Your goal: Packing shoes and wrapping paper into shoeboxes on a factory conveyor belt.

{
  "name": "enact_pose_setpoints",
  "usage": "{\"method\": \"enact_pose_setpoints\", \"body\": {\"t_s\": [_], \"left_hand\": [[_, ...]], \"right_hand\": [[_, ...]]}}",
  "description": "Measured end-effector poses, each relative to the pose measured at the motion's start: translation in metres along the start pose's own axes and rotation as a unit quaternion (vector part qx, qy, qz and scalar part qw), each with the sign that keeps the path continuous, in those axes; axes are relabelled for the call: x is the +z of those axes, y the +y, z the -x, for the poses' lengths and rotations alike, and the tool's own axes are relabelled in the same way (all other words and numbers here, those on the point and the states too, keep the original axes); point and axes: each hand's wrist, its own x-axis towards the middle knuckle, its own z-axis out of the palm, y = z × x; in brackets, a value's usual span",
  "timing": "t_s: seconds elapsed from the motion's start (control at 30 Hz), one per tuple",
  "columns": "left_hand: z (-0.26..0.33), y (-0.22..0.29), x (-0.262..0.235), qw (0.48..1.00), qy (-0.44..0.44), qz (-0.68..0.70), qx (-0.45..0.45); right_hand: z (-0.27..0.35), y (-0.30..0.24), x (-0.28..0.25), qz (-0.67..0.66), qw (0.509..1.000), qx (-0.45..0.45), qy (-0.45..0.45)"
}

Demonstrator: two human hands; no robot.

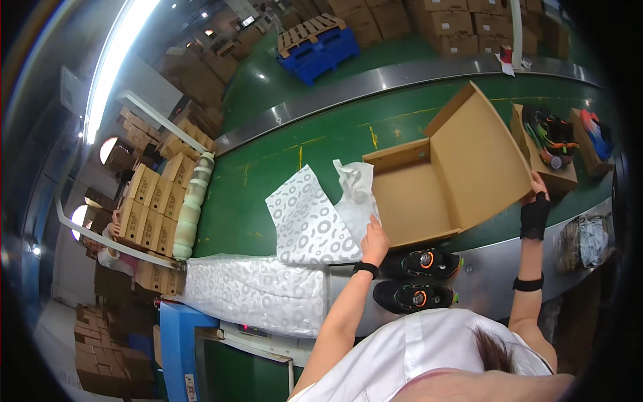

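Observation:
An open brown cardboard shoebox lies on the green conveyor belt, its lid standing up at the far side. My left hand grips white patterned tissue paper at the box's left wall; the sheet drapes over that wall and spreads left on the belt. My right hand, in a black fingerless glove, holds the lid's right edge. A pair of black shoes with orange dials lies on the metal ledge just below the box.
Two more open shoeboxes with colourful shoes stand on the belt at right. A stack of patterned tissue sheets lies at lower left. Stacked cartons and a blue pallet stand beyond. Another person is at far left.

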Motion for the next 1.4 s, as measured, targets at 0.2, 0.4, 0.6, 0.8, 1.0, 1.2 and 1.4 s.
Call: {"method": "enact_pose_setpoints", "body": {"t_s": [0.2,0.4,0.6,0.8,1.0,1.2,1.4], "left_hand": [[-0.003,-0.02,0.019,1.0,-0.023,0.013,-0.009],[-0.021,-0.019,-0.032,0.943,0.299,0.132,0.057],[0.017,0.057,-0.076,0.91,0.261,0.068,0.315],[0.045,0.089,-0.067,0.906,0.147,0.166,0.36],[0.019,0.064,-0.113,0.946,0.101,-0.004,0.308],[-0.015,0.037,-0.115,0.94,0.023,-0.186,0.285],[-0.052,0.05,-0.153,0.885,0.144,-0.327,0.299]], "right_hand": [[-0.036,0.081,-0.16,0.574,0.795,-0.037,0.191],[0.026,0.024,0.037,0.541,0.745,-0.376,-0.107],[0.124,0.034,0.188,0.372,0.839,-0.057,-0.392],[0.109,0.066,0.2,0.355,0.879,-0.088,-0.306],[0.069,0.031,0.187,0.382,0.905,-0.105,-0.155],[0.034,0.02,0.155,0.322,0.942,-0.088,-0.01],[0.022,0.021,0.139,0.303,0.935,-0.179,-0.043]]}}
